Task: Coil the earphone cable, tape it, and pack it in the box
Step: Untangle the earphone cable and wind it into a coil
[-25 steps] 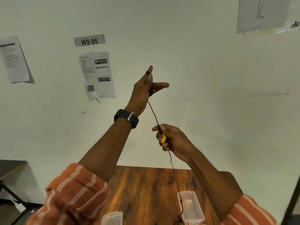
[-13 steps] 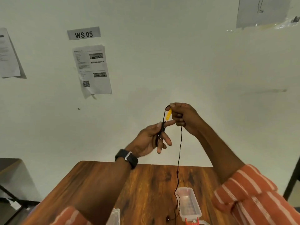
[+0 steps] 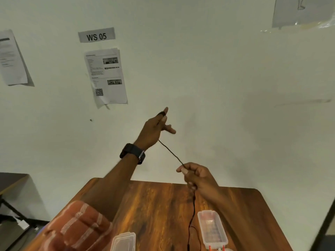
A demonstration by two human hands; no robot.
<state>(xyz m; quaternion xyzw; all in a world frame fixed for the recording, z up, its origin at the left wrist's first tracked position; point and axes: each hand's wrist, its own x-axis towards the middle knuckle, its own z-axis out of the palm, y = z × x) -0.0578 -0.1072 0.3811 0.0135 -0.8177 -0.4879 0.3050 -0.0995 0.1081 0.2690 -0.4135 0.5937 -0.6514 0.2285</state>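
Bench [image 3: 159,205] of brown wood fills the lower centre of the frame, carrying a clear plastic box [image 3: 212,229] at lower right and a second clear container [image 3: 123,241] at the bottom edge. Half a second ago the hands met near mid-frame; now the left hand [image 3: 154,130] has risen to centre with fingers [image 3: 169,129] spread, a dark loop round one raised finger, while the right hand [image 3: 196,175] has dropped below and right of it. Right fingers pinch the earphone cable [image 3: 171,153], stretched taut between the hands and trailing down to the bench beside the box.
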